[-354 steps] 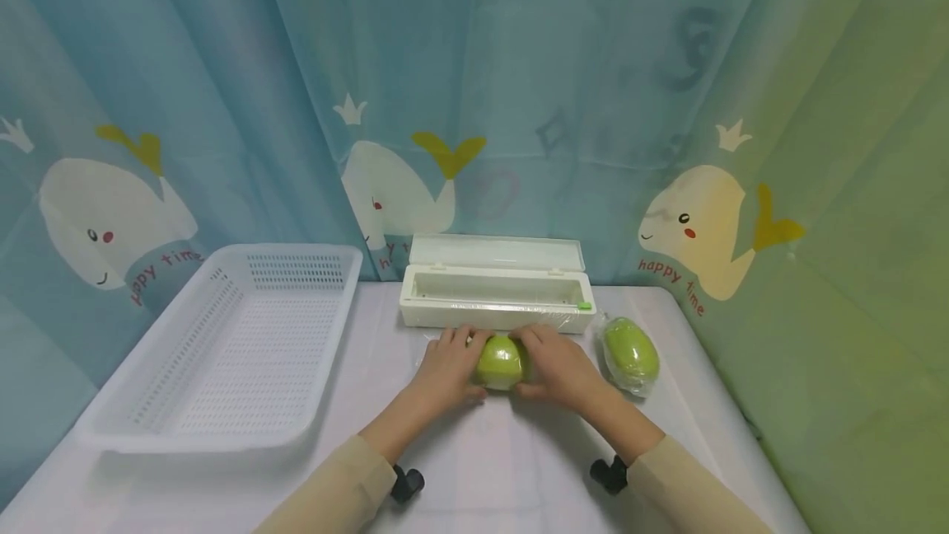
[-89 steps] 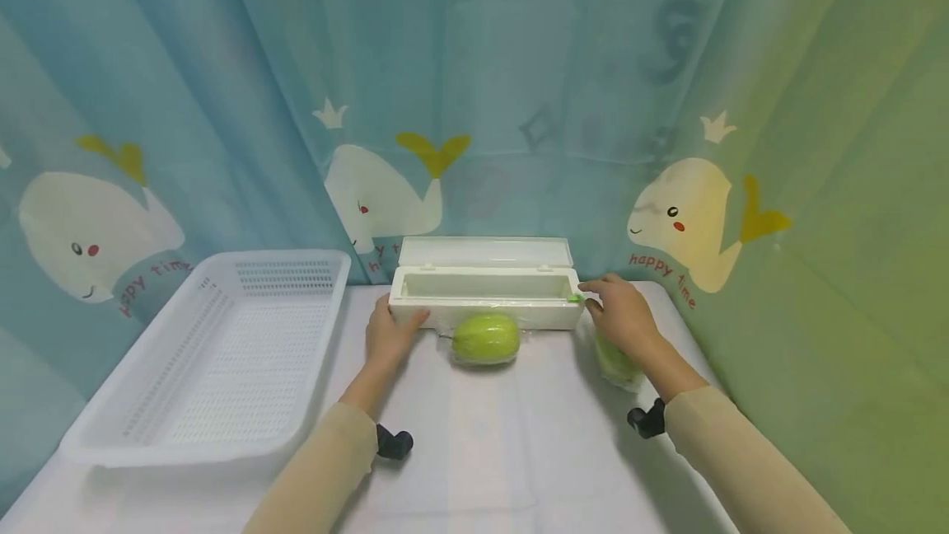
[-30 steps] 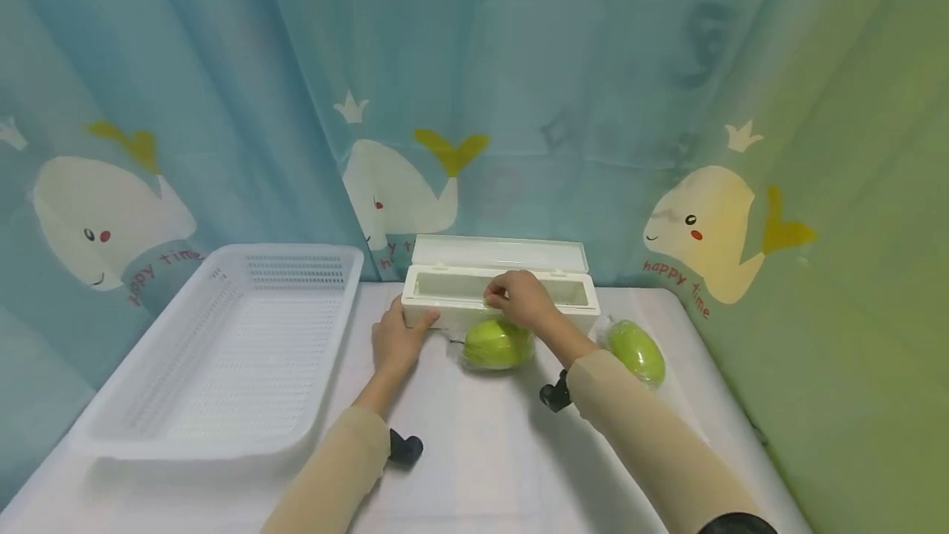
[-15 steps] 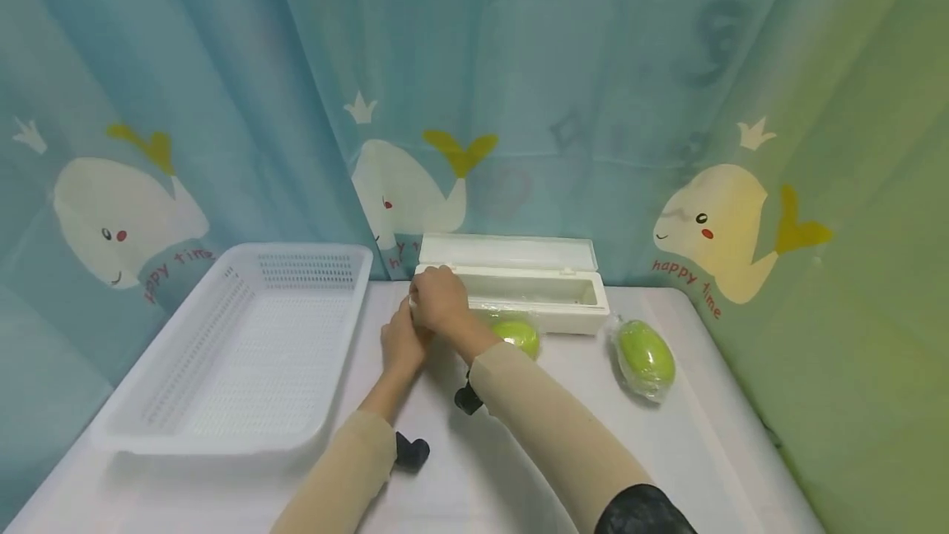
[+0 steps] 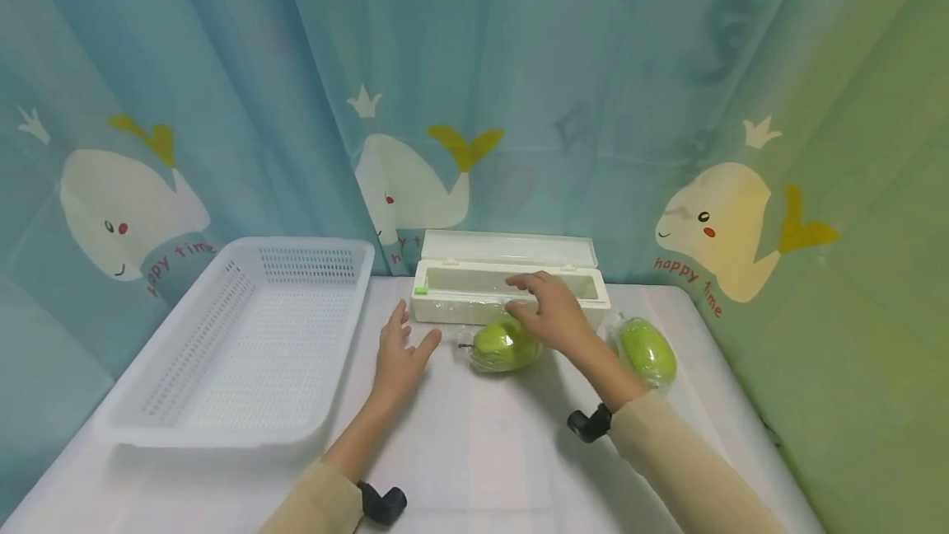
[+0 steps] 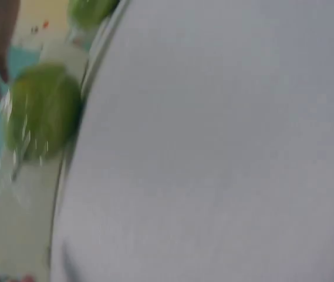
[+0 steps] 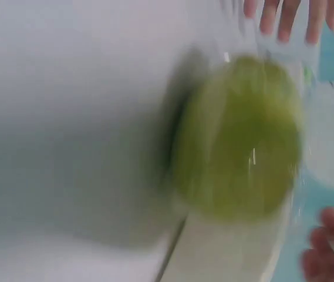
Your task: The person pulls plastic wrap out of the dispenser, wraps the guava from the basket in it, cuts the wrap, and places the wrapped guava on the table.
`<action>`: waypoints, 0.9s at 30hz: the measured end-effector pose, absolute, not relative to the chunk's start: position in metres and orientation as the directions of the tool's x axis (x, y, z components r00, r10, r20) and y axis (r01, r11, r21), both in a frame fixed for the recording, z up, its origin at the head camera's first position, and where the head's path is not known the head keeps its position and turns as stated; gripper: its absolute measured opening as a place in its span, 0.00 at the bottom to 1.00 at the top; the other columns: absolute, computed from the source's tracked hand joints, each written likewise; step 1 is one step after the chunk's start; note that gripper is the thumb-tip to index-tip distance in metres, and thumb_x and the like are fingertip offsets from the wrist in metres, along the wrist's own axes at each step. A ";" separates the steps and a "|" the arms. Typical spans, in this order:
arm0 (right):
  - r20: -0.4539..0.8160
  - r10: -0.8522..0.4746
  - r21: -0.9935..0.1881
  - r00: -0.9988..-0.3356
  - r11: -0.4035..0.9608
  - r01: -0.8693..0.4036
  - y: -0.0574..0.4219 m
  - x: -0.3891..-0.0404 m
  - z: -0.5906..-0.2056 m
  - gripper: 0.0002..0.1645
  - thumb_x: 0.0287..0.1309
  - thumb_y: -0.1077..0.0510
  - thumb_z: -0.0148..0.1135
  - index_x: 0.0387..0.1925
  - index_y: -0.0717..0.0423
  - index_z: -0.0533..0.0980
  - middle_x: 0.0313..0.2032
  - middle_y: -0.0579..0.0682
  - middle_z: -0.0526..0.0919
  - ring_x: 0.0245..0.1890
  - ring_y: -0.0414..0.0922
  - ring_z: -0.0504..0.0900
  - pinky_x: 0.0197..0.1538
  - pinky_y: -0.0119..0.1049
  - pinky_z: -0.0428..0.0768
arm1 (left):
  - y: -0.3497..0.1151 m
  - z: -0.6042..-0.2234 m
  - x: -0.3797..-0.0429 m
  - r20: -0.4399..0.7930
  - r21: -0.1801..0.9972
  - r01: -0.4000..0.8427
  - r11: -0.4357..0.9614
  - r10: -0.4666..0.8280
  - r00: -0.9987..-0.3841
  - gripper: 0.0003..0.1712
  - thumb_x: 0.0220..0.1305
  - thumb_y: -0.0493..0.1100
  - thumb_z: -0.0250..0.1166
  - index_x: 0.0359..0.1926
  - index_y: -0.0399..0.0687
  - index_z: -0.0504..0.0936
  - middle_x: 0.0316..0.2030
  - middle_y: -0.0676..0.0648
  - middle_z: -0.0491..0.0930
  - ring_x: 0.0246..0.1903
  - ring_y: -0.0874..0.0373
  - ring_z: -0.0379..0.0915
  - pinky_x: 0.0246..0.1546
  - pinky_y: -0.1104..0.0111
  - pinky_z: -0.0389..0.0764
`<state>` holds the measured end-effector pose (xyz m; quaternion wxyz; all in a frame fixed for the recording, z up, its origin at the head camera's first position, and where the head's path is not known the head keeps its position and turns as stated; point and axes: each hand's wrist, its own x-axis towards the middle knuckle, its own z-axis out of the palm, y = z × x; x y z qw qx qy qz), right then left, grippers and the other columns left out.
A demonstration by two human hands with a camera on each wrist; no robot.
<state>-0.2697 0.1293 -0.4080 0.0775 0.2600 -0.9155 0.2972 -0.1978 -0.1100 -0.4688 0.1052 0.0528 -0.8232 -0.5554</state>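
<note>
A green pear (image 5: 504, 346) in clear cling film lies on the table, its stem to the left, against the front of a white cling film dispenser (image 5: 445, 313) with its lid raised. My right hand (image 5: 554, 316) hovers over the pear and the dispenser's front edge, fingers spread and holding nothing. Off the dispenser's left front corner is my left hand (image 5: 396, 363), fingers loose and bare. The green slide cutter (image 5: 421, 291) sits at the dispenser's left end. The right wrist view shows the pear (image 7: 240, 141) close up, blurred, with film over it.
A second wrapped green fruit (image 5: 647, 350) lies right of the dispenser, beside my right forearm. On the left stands a white perforated basket (image 5: 222, 440). A whale-print curtain (image 5: 519, 105) hangs right behind the table (image 5: 489, 460).
The right hand drew the slide cutter from the dispenser's right end to its left, then let go and moved back right over the pear. The left hand has released the dispenser's left end.
</note>
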 end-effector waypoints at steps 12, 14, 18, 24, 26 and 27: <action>0.219 -0.489 -0.529 -0.844 0.667 -0.524 0.159 -0.262 -0.425 0.14 0.55 0.54 0.74 0.43 0.55 0.86 0.39 0.51 0.82 0.40 0.48 0.78 0.44 0.44 0.78 | -0.064 -0.435 -0.223 0.443 0.048 0.491 0.870 0.422 -0.791 0.68 0.43 0.71 0.75 0.78 0.51 0.53 0.70 0.44 0.64 0.70 0.40 0.57 0.69 0.44 0.60; 0.266 -0.493 -0.522 -0.828 0.649 -0.554 0.160 -0.261 -0.427 0.11 0.53 0.55 0.74 0.39 0.54 0.87 0.42 0.55 0.82 0.45 0.52 0.79 0.49 0.48 0.78 | -0.055 -0.430 -0.229 0.379 -0.020 0.513 0.858 0.482 -0.790 0.70 0.41 0.75 0.73 0.79 0.53 0.51 0.70 0.46 0.65 0.70 0.41 0.59 0.69 0.45 0.60; 0.333 -0.478 -0.500 -0.813 0.641 -0.582 0.163 -0.258 -0.432 0.09 0.50 0.55 0.76 0.35 0.51 0.87 0.48 0.56 0.85 0.54 0.57 0.79 0.59 0.56 0.75 | -0.042 -0.428 -0.237 0.254 -0.010 0.575 0.818 0.558 -0.790 0.70 0.42 0.74 0.73 0.79 0.51 0.50 0.68 0.48 0.70 0.66 0.46 0.66 0.67 0.50 0.66; 0.401 -0.460 -0.480 -0.792 0.631 -0.610 0.170 -0.248 -0.441 0.10 0.50 0.52 0.76 0.35 0.48 0.87 0.46 0.50 0.88 0.50 0.51 0.85 0.54 0.49 0.80 | -0.039 -0.438 -0.228 0.177 0.165 0.552 0.818 0.526 -0.832 0.54 0.54 0.66 0.71 0.74 0.44 0.62 0.63 0.44 0.76 0.56 0.47 0.77 0.52 0.55 0.81; 0.435 -0.467 -0.451 -0.770 0.627 -0.635 0.172 -0.244 -0.443 0.10 0.50 0.52 0.76 0.36 0.49 0.87 0.45 0.49 0.88 0.47 0.49 0.86 0.49 0.46 0.83 | -0.040 -0.442 -0.225 0.196 0.202 0.541 0.816 0.508 -0.839 0.49 0.55 0.65 0.70 0.71 0.45 0.67 0.63 0.45 0.76 0.54 0.46 0.79 0.48 0.54 0.82; 0.448 -0.470 -0.441 -0.760 0.623 -0.645 0.173 -0.242 -0.445 0.11 0.51 0.53 0.76 0.37 0.50 0.87 0.45 0.49 0.88 0.46 0.48 0.86 0.47 0.44 0.84 | -0.040 -0.444 -0.223 0.211 0.224 0.541 0.811 0.501 -0.839 0.48 0.56 0.64 0.70 0.70 0.44 0.68 0.63 0.44 0.76 0.53 0.45 0.79 0.47 0.54 0.82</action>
